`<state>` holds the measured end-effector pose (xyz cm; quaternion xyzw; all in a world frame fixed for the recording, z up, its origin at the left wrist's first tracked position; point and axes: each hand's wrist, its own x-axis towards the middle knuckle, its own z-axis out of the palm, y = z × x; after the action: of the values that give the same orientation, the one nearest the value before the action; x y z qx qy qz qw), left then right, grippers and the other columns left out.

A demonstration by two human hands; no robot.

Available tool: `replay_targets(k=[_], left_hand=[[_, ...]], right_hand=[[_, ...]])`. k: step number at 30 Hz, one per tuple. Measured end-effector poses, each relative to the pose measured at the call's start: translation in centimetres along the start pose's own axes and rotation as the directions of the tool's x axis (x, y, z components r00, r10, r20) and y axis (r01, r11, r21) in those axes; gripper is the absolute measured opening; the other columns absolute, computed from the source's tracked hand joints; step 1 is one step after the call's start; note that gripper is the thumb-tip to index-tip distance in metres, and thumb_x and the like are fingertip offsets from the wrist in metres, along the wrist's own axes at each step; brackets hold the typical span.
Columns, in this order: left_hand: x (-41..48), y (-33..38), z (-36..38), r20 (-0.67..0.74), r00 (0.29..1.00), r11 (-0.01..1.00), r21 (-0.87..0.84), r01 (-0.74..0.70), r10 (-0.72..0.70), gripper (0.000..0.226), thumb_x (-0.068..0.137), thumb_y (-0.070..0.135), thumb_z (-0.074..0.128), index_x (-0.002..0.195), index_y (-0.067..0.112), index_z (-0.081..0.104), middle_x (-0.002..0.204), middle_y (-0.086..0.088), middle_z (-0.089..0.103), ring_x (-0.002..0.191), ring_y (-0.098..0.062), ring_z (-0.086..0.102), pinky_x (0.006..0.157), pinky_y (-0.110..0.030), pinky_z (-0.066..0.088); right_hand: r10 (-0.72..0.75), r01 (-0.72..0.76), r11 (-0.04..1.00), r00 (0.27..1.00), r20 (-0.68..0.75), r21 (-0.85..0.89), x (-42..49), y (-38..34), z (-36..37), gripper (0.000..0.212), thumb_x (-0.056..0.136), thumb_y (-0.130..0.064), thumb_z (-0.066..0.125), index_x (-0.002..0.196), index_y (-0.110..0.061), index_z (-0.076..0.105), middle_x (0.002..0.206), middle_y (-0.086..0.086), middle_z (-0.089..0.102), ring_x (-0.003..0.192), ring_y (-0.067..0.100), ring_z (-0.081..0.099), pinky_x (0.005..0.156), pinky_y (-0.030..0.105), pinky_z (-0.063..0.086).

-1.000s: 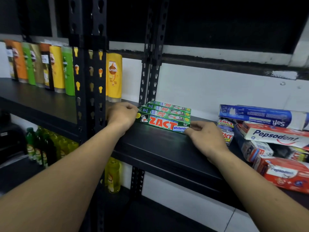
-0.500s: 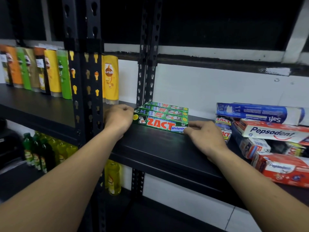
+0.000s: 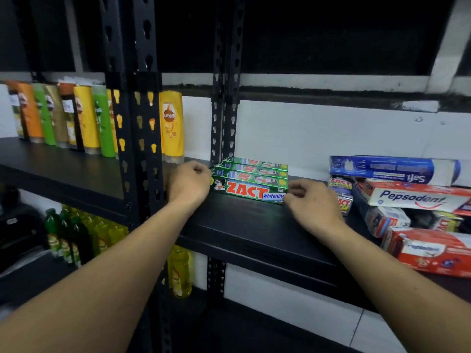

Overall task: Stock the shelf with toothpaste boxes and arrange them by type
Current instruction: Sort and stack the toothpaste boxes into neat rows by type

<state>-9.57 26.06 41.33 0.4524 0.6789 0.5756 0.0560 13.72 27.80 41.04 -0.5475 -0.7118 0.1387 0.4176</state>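
Several green Zact toothpaste boxes (image 3: 251, 186) lie side by side in a row on the black shelf (image 3: 254, 225), just right of the rear upright. My left hand (image 3: 188, 183) is curled against their left ends. My right hand (image 3: 312, 207) holds the right end of the front box, with curled fingers and the thumb at its lower corner. At the right, unsorted boxes are heaped: a blue Safi box (image 3: 392, 169), a white-and-red Pepsodent box (image 3: 418, 197), a red Pepsodent box (image 3: 433, 253) and small Zact boxes (image 3: 340, 194).
Black slotted uprights (image 3: 137, 123) stand left of my left hand. Shampoo bottles (image 3: 86, 118) and a yellow Sunsilk bottle (image 3: 171, 126) line the left shelf's back. Green and yellow bottles (image 3: 71, 238) fill the shelf below. A white wall backs the shelf.
Both hands stay at the two ends of the green Zact row. The view has shifted slightly; the boxes have barely moved.
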Motion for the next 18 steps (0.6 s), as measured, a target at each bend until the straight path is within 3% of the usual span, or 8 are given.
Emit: replay_targets(k=[4,6,9,14,18], left_hand=[[-0.7,1.1,-0.1,-0.036,0.947,0.936,0.168,-0.308,0.318,0.019,0.089,0.019,0.06,0.105,0.02,0.071,0.099,0.004,0.072,0.089,-0.015,0.066,0.075,-0.031,0.054],[-1.7,2.7,0.6,0.032,0.91,0.885,0.221,-0.41,0.413,0.019,0.089,0.024,0.062,0.107,0.022,0.07,0.104,0.004,0.072,0.094,-0.016,0.066,0.08,-0.037,0.055],[-3.2,6.7,2.3,0.169,0.845,0.82,0.209,-0.533,0.507,0.018,0.09,0.03,0.062,0.107,0.025,0.069,0.11,0.007,0.07,0.1,-0.015,0.063,0.085,-0.035,0.05],[-7.8,16.4,6.4,0.358,0.736,0.773,0.058,-0.632,0.575,0.023,0.09,0.036,0.06,0.11,0.026,0.067,0.118,0.009,0.067,0.108,-0.015,0.06,0.094,-0.035,0.046],[-13.6,23.6,9.9,0.5,0.568,0.651,0.01,-0.759,0.654,0.033,0.092,0.044,0.057,0.118,0.026,0.063,0.125,0.005,0.064,0.116,-0.018,0.056,0.1,-0.04,0.043]], right_hand=[[-0.066,0.066,0.998,0.998,0.003,-0.012,-0.3,-1.0,-3.6,0.033,0.081,-0.021,0.066,0.113,-0.018,0.071,0.107,-0.006,0.072,0.103,0.011,0.066,0.1,0.027,0.048],[-0.14,0.14,0.989,0.99,-0.007,-0.054,-0.4,-1.5,-7.5,0.033,0.082,-0.02,0.065,0.115,-0.019,0.07,0.105,-0.007,0.073,0.102,0.008,0.066,0.102,0.028,0.046],[-0.223,0.21,0.961,0.973,-0.056,-0.181,-0.7,-1.1,-13.8,0.028,0.083,-0.02,0.064,0.11,-0.023,0.07,0.099,-0.011,0.073,0.102,0.008,0.065,0.105,0.033,0.043],[-0.145,0.105,0.933,0.985,-0.094,-0.343,-2.6,2.1,-23.6,0.026,0.085,-0.024,0.067,0.111,-0.02,0.072,0.103,-0.005,0.073,0.1,0.013,0.064,0.096,0.028,0.046],[-0.062,-0.016,0.932,0.977,-0.202,-0.363,-4.4,5.1,-30.3,0.021,0.084,-0.023,0.07,0.105,-0.021,0.073,0.099,-0.003,0.074,0.096,0.015,0.065,0.088,0.025,0.044]])
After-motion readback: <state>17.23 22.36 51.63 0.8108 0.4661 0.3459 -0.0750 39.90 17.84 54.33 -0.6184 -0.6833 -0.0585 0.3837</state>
